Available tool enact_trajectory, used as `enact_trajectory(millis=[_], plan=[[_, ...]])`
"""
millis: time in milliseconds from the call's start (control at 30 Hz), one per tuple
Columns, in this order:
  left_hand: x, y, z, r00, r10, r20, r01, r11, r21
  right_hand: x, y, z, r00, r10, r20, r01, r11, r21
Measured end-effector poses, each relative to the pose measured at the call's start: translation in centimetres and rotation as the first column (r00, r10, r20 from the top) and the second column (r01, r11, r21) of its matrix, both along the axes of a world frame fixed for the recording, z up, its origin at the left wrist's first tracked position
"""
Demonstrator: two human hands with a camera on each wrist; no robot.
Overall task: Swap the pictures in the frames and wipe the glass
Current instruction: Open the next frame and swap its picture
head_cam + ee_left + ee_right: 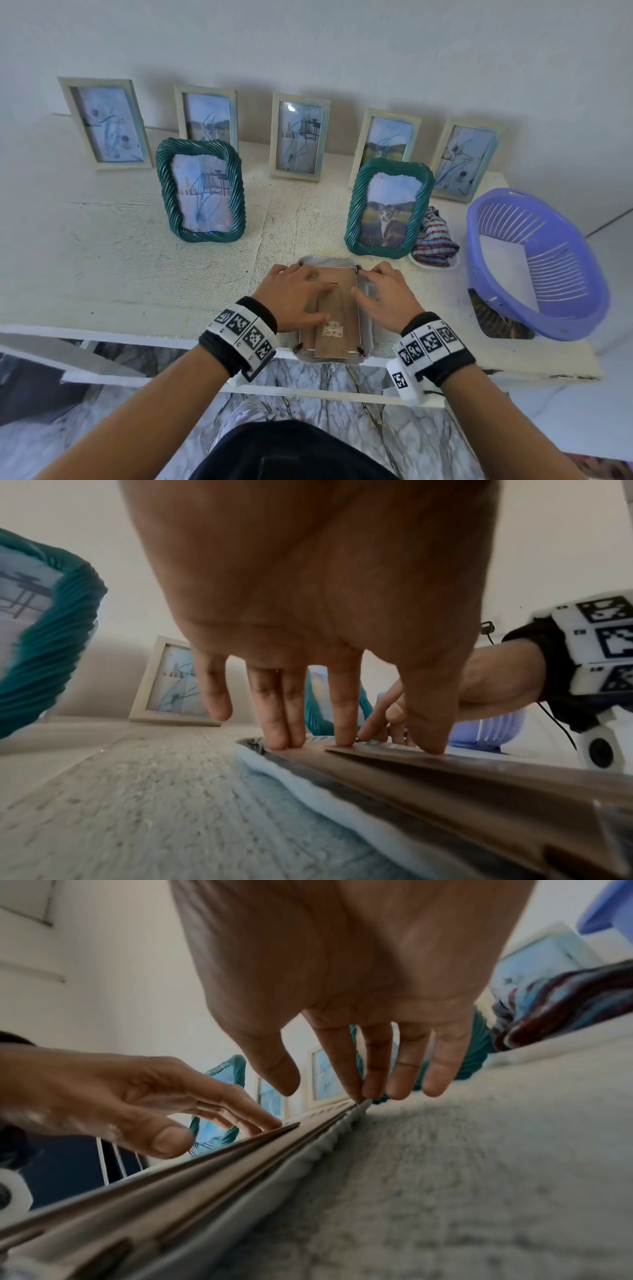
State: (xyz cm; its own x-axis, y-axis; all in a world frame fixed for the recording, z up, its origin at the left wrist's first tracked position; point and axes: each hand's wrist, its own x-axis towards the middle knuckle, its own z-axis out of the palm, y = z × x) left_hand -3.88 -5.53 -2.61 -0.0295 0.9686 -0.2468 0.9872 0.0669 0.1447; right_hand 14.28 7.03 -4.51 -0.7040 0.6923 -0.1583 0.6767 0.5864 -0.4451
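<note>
A picture frame (337,308) lies face down at the table's front edge, its brown backing board (445,777) and folded stand facing up, with a price sticker near me. My left hand (294,294) rests on the backing, and its straight fingertips (287,739) press on the far left part. My right hand (380,294) sits at the frame's right edge; its fingertips (363,1093) touch the far right corner by a small black clip, the thumb hanging free. Two green twisted frames stand behind: one (200,190) holds a scribbled picture, the other (388,207) a cat picture.
Several pale framed pictures (298,137) lean against the wall at the back. A striped cloth (433,243) lies on a white dish beside the cat frame. A purple slotted basket (534,263) with white paper inside stands at the right. The table edge (171,337) runs just below my wrists.
</note>
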Motion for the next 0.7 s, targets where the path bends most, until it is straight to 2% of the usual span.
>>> enact_trajectory(millis=[133, 267, 567, 700], plan=[[0.07, 0.16, 0.15, 1.000, 0.015, 0.025, -0.015, 1.000, -0.005, -0.09, -0.01, -0.51, 0.984, -0.136, -0.119, 0.115, 0.980, -0.164], [-0.25, 0.29, 0.16, 0.999, 0.009, 0.039, -0.009, 1.000, 0.003, -0.08, 0.23, -0.67, 0.954, -0.219, -0.207, 0.152, 0.943, -0.297], [-0.37, 0.17, -0.20, 0.999, -0.007, 0.040, 0.006, 0.999, 0.035, -0.12, -0.07, -0.69, 0.965, -0.191, -0.181, 0.141, 0.956, -0.258], [-0.58, 0.14, -0.46, 0.998, -0.009, 0.062, 0.007, 0.999, 0.042, -0.12, -0.24, -0.46, 0.990, -0.106, -0.098, 0.092, 0.986, -0.135]])
